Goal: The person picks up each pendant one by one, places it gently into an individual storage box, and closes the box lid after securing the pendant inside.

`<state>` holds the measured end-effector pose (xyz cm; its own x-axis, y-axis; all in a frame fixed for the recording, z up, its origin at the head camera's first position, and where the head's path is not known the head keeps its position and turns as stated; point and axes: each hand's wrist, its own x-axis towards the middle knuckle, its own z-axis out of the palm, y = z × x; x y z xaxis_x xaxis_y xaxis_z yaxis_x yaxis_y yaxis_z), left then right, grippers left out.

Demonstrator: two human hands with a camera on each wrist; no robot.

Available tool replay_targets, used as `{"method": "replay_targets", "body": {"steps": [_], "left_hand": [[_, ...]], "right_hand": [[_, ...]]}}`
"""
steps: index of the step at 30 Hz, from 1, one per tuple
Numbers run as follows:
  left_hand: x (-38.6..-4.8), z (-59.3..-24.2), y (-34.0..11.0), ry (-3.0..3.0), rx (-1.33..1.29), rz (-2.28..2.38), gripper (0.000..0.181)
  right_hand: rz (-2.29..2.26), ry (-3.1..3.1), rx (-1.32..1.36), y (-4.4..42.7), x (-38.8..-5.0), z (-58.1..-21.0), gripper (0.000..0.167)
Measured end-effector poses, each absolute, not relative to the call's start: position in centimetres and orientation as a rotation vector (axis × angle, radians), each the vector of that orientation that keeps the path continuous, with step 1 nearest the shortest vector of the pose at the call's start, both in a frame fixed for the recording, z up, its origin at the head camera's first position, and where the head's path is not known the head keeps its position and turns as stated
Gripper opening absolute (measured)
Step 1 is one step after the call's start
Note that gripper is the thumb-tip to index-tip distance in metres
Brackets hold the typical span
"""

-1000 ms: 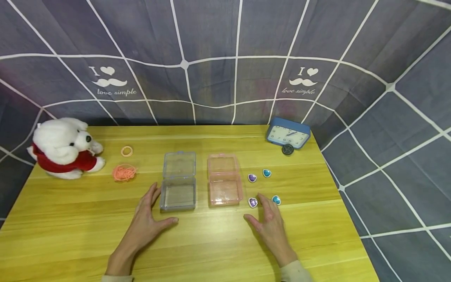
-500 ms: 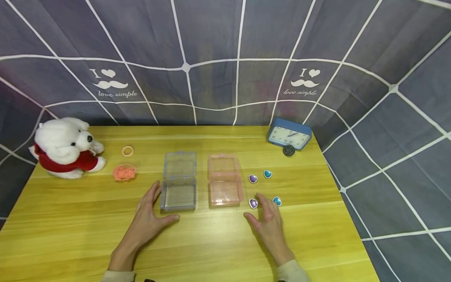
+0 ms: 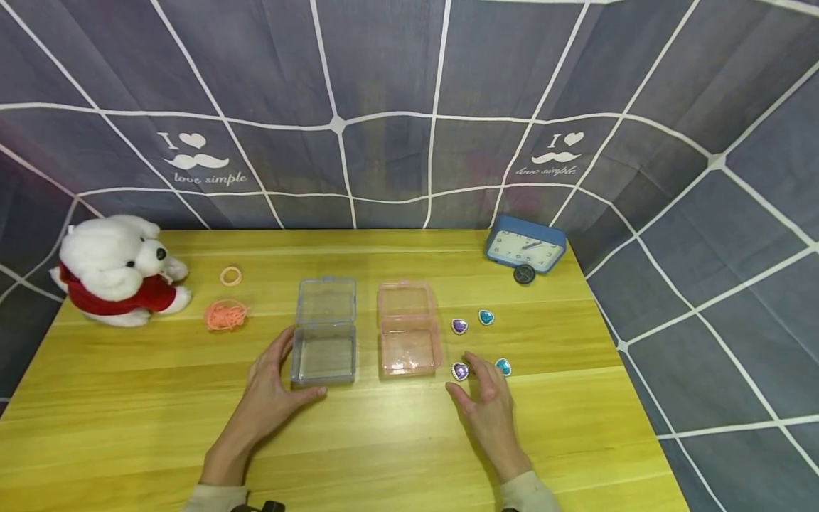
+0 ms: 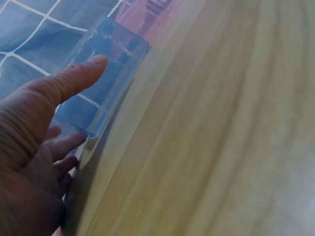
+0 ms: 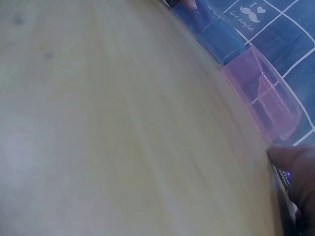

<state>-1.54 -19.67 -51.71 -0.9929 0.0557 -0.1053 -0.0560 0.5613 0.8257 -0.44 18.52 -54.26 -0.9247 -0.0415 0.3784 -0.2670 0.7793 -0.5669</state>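
My left hand (image 3: 262, 398) lies at the near left corner of a clear bluish plastic box (image 3: 324, 354) with its lid thrown back. Thumb and fingers are spread around that corner; in the left wrist view the thumb (image 4: 74, 81) is extended before the box's near wall, and I cannot tell if it touches. My right hand (image 3: 491, 409) is spread beside a purple heart-shaped gem (image 3: 460, 371), fingertips close to it, holding nothing visible. A blue gem (image 3: 503, 367) sits just right of those fingers. Between the hands stands a pink clear box (image 3: 409, 352), lid also back.
Another purple gem (image 3: 459, 326) and another blue gem (image 3: 486, 317) lie farther back. A blue clock (image 3: 526, 243) with a black disc (image 3: 524, 274) stands at back right. On the left are a plush dog (image 3: 121, 274), a ring (image 3: 231, 276) and orange string (image 3: 226, 314).
The camera view has shifted slightly. Both hands stay almost in place, the left thumb edging slightly nearer the bluish box; boxes and gems have not moved on the table.
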Motion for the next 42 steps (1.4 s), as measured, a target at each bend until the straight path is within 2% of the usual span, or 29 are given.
{"method": "replay_targets", "body": {"steps": [18,42], "left_hand": [[-2.03,-51.76,-20.0,2.671,0.035,1.464,0.116],[-1.97,-51.76,-20.09,2.654,0.02,1.491,0.11]], "right_hand": [[1.027,-2.563,0.197,18.57,-0.42,-54.34,0.053],[0.984,-2.526,0.231,18.4,-0.65,-54.07,0.049]]}}
